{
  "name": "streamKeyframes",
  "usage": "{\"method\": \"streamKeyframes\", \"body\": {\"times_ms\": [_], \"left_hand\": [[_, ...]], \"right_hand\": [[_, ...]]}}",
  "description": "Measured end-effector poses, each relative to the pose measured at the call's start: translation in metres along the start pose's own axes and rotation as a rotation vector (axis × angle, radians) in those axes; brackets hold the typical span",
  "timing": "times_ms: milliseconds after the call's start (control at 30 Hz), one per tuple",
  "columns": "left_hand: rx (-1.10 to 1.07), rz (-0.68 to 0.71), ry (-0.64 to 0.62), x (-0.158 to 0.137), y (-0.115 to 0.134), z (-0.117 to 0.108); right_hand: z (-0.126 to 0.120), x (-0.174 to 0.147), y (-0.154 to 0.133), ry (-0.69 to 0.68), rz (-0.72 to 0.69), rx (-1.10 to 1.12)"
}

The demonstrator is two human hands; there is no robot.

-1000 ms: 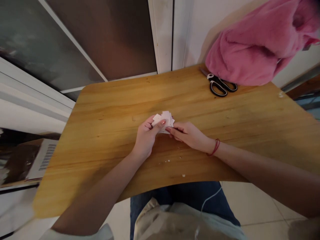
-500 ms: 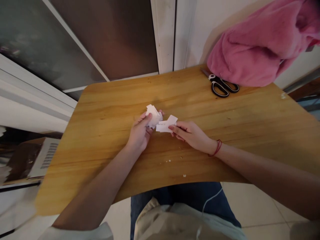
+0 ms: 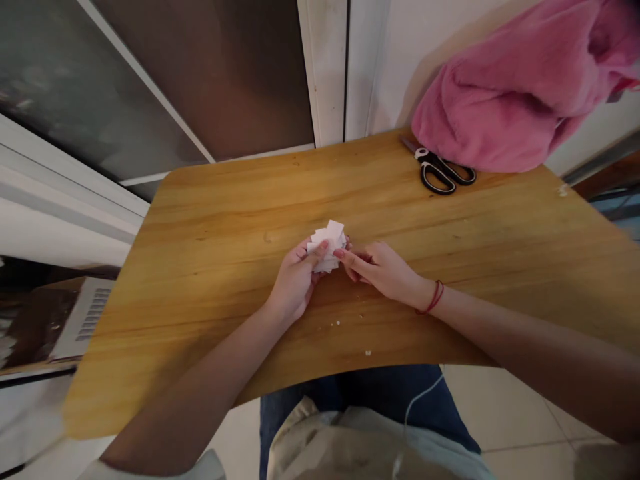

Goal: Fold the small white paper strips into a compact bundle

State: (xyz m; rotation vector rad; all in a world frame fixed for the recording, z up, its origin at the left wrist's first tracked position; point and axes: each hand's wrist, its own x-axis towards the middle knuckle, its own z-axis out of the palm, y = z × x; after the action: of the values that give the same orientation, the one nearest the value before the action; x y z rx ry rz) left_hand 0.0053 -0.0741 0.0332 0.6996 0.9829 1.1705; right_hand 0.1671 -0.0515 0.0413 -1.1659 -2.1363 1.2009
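Note:
A loose, fanned stack of small white paper slips (image 3: 334, 233) is held over the middle of the wooden table (image 3: 225, 220). My left hand (image 3: 296, 277) grips it from the left, thumb on top and fingers underneath. At the stack's right edge, the thumb of my right hand (image 3: 383, 270) presses on the slips, its other fingers curled below. How many slips my right fingers pinch is hidden. A red string bracelet (image 3: 434, 297) circles my right wrist.
Black-handled scissors (image 3: 440, 175) lie near the table's back edge, beside a pink plush cloth (image 3: 515, 100). Small white scraps (image 3: 369, 353) dot the tabletop near me. Left of the table stands an open cardboard box (image 3: 65, 320). A glass-paned door (image 3: 210, 73) borders the back.
My left hand and its stack have shifted right, against my right hand. The slips that stuck out separately from my right fingers now merge with the stack.

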Motion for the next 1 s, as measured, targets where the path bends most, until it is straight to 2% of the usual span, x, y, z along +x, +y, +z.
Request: {"method": "streamKeyframes", "body": {"times_ms": [200,433,567,733,867,1000], "left_hand": [[-0.083,-0.028,-0.063,0.001,0.004,-0.002],[-0.043,-0.062,-0.1,0.001,0.006,0.0],[-0.083,-0.09,-0.139,0.002,0.008,-0.004],[-0.171,-0.189,-0.252,0.003,0.01,-0.011],[-0.176,-0.193,-0.31,0.004,0.011,-0.013],[-0.116,-0.114,-0.236,0.003,0.011,-0.009]], "right_hand": [[0.004,-0.001,0.0,0.003,-0.012,-0.155],[0.004,-0.002,0.003,-0.09,-0.038,0.179],[0.002,-0.002,0.005,-0.125,-0.042,0.262],[0.002,-0.003,0.003,-0.188,-0.039,0.371],[0.003,-0.003,0.004,-0.174,-0.057,0.384],[0.003,-0.002,0.004,-0.099,-0.052,0.304]]}}
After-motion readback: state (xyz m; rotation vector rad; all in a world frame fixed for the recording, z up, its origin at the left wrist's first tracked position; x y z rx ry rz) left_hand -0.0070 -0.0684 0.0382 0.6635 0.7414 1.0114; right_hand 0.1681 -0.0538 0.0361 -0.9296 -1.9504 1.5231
